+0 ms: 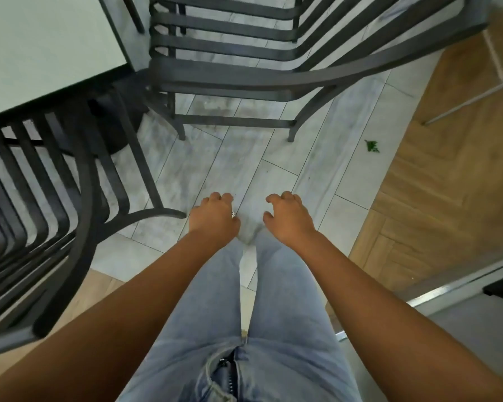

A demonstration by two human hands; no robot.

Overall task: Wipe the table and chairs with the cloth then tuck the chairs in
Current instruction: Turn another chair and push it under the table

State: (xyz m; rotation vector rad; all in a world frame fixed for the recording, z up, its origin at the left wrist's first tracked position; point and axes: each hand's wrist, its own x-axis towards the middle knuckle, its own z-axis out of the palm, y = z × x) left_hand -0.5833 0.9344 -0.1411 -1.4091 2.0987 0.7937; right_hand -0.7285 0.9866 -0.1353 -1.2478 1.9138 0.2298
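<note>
Dark slatted chairs (230, 74) stand by the table (41, 47), likely rigid and weighty; best gripped at the top rail. Left hand (214, 219) and right hand (288, 219) hang loosely curled, empty. No cloth visible.

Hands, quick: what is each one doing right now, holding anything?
Left hand: open, fingers loosely curled, holding nothing.
Right hand: open, fingers loosely curled, holding nothing.
No cloth in view.
</note>
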